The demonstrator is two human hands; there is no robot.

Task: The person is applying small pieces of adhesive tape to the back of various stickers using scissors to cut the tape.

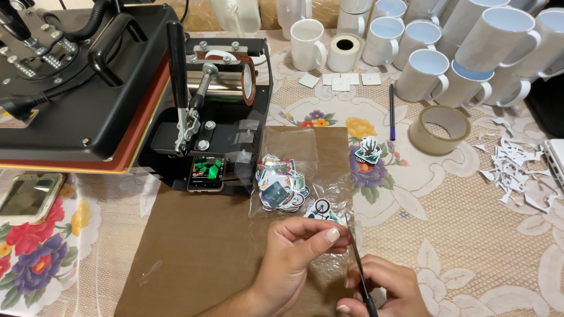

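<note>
Sticker cut-out (322, 208) — a small printed piece with a round design — is sitting pinched between the thumb and fingers of the left hand (294, 252), low in the middle of the view, over the brown sheet (194, 246) that is lying on the worktop (470, 235). Scissors (359, 273) are resting in the right hand (385, 290), which is closing around their dark handles, the blades pointing up to the cut-out's edge. Just above the hands, a clear plastic bag (288, 170) is holding a heap of finished stickers (281, 185). One loose sticker (368, 150) is lying further right on the lace cloth, near a pen (392, 111) and a roll of tape (439, 130) — white mugs (423, 73) are crowding the far edge, and a black mug press (217, 111) is standing at left.
</note>
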